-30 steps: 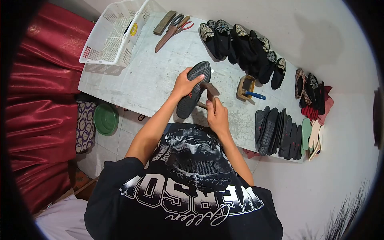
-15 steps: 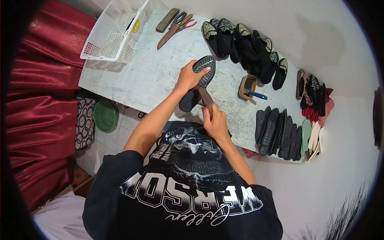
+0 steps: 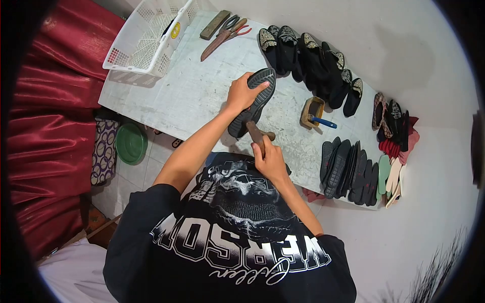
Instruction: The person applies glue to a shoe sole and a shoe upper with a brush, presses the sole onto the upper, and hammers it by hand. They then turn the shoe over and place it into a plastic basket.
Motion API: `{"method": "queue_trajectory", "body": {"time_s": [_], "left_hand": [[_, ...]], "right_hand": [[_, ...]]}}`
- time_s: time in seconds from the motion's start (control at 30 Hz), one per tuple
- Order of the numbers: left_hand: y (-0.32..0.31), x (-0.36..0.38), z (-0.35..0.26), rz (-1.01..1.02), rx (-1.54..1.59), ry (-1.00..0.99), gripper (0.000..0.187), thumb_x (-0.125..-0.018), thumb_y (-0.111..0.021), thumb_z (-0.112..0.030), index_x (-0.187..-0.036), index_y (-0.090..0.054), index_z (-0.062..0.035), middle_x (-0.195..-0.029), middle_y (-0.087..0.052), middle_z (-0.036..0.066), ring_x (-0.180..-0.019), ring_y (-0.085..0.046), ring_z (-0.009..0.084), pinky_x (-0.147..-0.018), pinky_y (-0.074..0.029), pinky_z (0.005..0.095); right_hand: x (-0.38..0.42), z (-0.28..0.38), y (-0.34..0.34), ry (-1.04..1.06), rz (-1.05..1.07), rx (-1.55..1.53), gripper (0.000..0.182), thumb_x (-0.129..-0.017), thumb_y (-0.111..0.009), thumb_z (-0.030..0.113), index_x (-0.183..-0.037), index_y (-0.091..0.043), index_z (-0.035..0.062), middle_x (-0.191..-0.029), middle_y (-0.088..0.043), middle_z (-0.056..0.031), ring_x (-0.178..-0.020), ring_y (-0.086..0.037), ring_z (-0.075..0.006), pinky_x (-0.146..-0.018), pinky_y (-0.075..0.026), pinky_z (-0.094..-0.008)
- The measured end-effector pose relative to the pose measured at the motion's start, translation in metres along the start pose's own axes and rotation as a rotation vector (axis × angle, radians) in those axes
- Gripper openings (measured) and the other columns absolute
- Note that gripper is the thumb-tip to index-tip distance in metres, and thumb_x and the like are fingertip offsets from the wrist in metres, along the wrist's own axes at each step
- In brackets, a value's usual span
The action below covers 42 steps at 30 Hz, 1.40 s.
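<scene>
My left hand [image 3: 244,95] is closed around a black shoe [image 3: 262,81] turned sole up, its thumb lying across the ridged tread. The toe points away from me, and the heel end slants back toward my chest. In my right hand [image 3: 271,162] is a brown hammer [image 3: 256,133], held close to the shirt. The hammer's upper end overlaps the heel part of the sole in this view. The fingers of my right hand hide part of the tool.
Black shoes with patterned uppers [image 3: 313,55] line the table's [image 3: 177,101] back edge. A glue container with a blue-handled brush [image 3: 323,121] stands to the right, beyond black soles [image 3: 348,169]. Pliers [image 3: 236,33], a sheathed blade [image 3: 212,49], a block [image 3: 215,24] and a white basket [image 3: 113,63] are at the left.
My right hand and the hammer have shifted slightly down and left, with the hammer's angle changed against the heel. The shoe stays in my left hand, tilted slightly differently.
</scene>
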<state>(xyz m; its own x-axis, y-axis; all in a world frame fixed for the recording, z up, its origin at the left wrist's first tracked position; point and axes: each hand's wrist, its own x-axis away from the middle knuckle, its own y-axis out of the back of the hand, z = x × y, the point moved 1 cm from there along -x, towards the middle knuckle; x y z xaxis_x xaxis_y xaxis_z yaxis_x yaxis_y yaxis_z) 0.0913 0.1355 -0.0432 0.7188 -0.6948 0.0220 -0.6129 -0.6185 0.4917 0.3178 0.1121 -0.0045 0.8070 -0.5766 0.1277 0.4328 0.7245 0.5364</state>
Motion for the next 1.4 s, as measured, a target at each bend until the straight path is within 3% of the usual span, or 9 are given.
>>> {"method": "queue_trajectory", "body": {"time_s": [0.1,0.2,0.23,0.33,0.4,0.47,0.63,0.8,1.4], "left_hand": [[0.002,-0.004,-0.008,0.063,0.043,0.113,0.064,-0.084,-0.081,-0.054,-0.116,-0.071,0.0007,-0.092,-0.078,0.018,-0.082,-0.077,0.0282,-0.075,-0.06,0.0398],[-0.003,-0.014,-0.004,-0.044,0.018,0.037,0.064,-0.083,-0.082,-0.055,-0.115,-0.072,-0.0001,-0.093,-0.078,0.017,-0.084,-0.077,0.0293,-0.077,-0.06,0.0404],[-0.005,-0.018,-0.002,-0.104,0.017,-0.071,0.057,-0.086,-0.082,-0.047,-0.113,-0.072,0.002,-0.085,-0.078,0.015,-0.069,-0.076,0.0215,-0.063,-0.058,0.034],[-0.009,-0.023,0.0,-0.037,0.033,0.003,0.055,-0.086,-0.082,-0.046,-0.112,-0.072,0.0016,-0.083,-0.077,0.014,-0.063,-0.075,0.0204,-0.057,-0.057,0.0332],[-0.005,-0.022,-0.005,-0.068,-0.004,-0.036,0.054,-0.087,-0.083,-0.046,-0.111,-0.072,0.0016,-0.082,-0.077,0.014,-0.065,-0.075,0.0206,-0.058,-0.057,0.0335],[0.003,-0.017,-0.019,0.053,0.05,0.148,0.062,-0.084,-0.081,-0.055,-0.113,-0.073,-0.0012,-0.092,-0.078,0.016,-0.082,-0.077,0.0294,-0.078,-0.059,0.0408],[-0.003,-0.02,-0.006,-0.045,0.038,0.034,0.062,-0.084,-0.081,-0.055,-0.113,-0.072,-0.0013,-0.09,-0.078,0.016,-0.081,-0.076,0.0298,-0.077,-0.059,0.0414],[-0.003,-0.017,-0.009,-0.073,0.001,-0.03,0.058,-0.087,-0.082,-0.048,-0.112,-0.071,0.0025,-0.093,-0.078,0.018,-0.083,-0.077,0.0269,-0.077,-0.06,0.0375],[-0.002,-0.015,-0.006,-0.091,-0.008,-0.026,0.058,-0.086,-0.082,-0.05,-0.111,-0.072,0.0021,-0.092,-0.078,0.018,-0.083,-0.077,0.027,-0.077,-0.059,0.0372]], "right_hand": [[0.005,-0.007,-0.001,0.03,-0.019,0.01,0.029,-0.098,-0.066,0.027,-0.096,-0.054,-0.0001,-0.064,-0.062,-0.0268,-0.063,-0.065,-0.0497,-0.054,-0.049,-0.0514],[0.006,-0.01,-0.005,0.072,-0.021,0.009,0.029,-0.098,-0.066,0.026,-0.098,-0.055,0.0001,-0.066,-0.063,-0.0271,-0.064,-0.065,-0.0496,-0.055,-0.049,-0.0516],[0.008,-0.009,-0.006,0.053,0.0,0.008,0.028,-0.098,-0.066,0.026,-0.098,-0.055,0.0002,-0.066,-0.063,-0.0272,-0.064,-0.065,-0.0495,-0.055,-0.05,-0.0518],[0.01,-0.001,-0.003,0.106,-0.006,-0.004,0.028,-0.098,-0.067,0.026,-0.099,-0.055,0.0003,-0.066,-0.063,-0.0272,-0.064,-0.066,-0.049,-0.056,-0.05,-0.0525],[0.008,-0.002,-0.001,0.094,0.001,-0.03,0.028,-0.097,-0.067,0.026,-0.1,-0.055,0.0005,-0.066,-0.063,-0.0273,-0.063,-0.066,-0.0486,-0.056,-0.05,-0.0526],[0.004,0.003,0.004,0.008,0.056,0.067,0.028,-0.097,-0.067,0.025,-0.1,-0.056,0.0001,-0.066,-0.063,-0.0266,-0.063,-0.065,-0.0482,-0.055,-0.049,-0.0514],[0.006,-0.003,0.003,0.114,-0.022,-0.07,0.031,-0.097,-0.068,0.029,-0.096,-0.057,0.0003,-0.063,-0.062,-0.0243,-0.061,-0.064,-0.0474,-0.055,-0.049,-0.051],[0.005,-0.003,0.0,0.197,0.074,0.147,0.034,-0.098,-0.066,0.033,-0.094,-0.054,0.001,-0.063,-0.062,-0.0251,-0.061,-0.065,-0.0475,-0.055,-0.051,-0.0518],[-0.008,0.0,-0.012,0.274,0.017,0.128,0.039,-0.099,-0.064,0.039,-0.094,-0.055,0.0014,-0.066,-0.065,-0.0252,-0.064,-0.066,-0.0475,-0.055,-0.052,-0.0528]]}}
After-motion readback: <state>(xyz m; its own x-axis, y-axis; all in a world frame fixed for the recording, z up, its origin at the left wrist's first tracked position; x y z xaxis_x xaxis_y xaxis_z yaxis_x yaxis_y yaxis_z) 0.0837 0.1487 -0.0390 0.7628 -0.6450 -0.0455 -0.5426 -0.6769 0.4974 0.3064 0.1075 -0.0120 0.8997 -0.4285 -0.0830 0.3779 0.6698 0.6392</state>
